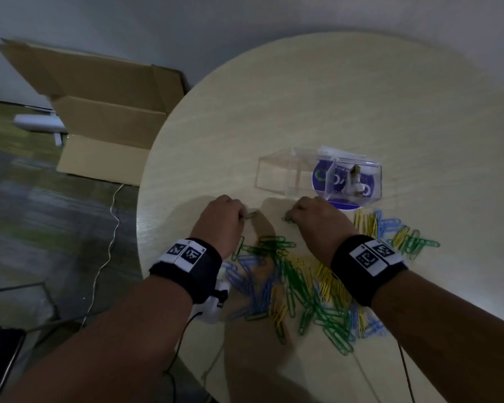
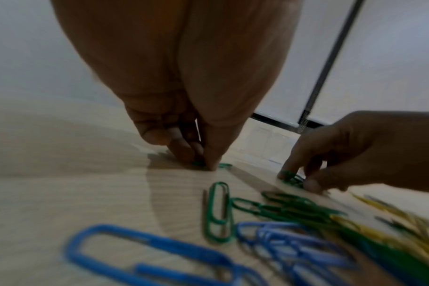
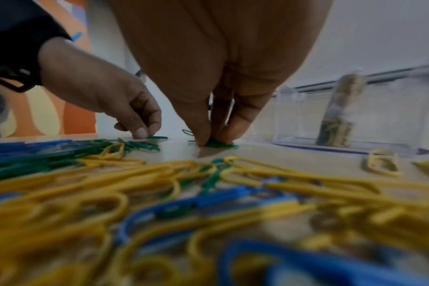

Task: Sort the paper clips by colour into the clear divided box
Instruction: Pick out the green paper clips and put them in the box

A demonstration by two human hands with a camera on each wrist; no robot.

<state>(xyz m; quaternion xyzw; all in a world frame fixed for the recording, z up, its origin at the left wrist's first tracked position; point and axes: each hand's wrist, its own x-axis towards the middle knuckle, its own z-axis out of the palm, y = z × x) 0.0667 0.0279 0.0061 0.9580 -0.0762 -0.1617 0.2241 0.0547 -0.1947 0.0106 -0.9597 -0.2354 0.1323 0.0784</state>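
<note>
A heap of green, blue and yellow paper clips (image 1: pixel 300 283) lies on the round table, with more yellow and blue ones (image 1: pixel 390 231) to the right. The clear divided box (image 1: pixel 277 173) stands just beyond both hands; its left compartment looks empty and a small brownish thing (image 1: pixel 354 177) stands in the right one. My left hand (image 1: pixel 242 218) pinches a green clip (image 2: pixel 223 165) against the tabletop with curled fingertips (image 2: pixel 212 164). My right hand (image 1: pixel 293 218) pinches a small bunch of green clips (image 3: pixel 220 145) on the table, near the box (image 3: pixel 355 120).
The table edge (image 1: pixel 141 205) runs close to my left hand. A blue round disc (image 1: pixel 344 203) lies under the box's right end. On the floor at the left stand an open cardboard box (image 1: pixel 105 117) and a white cable (image 1: pixel 111 228).
</note>
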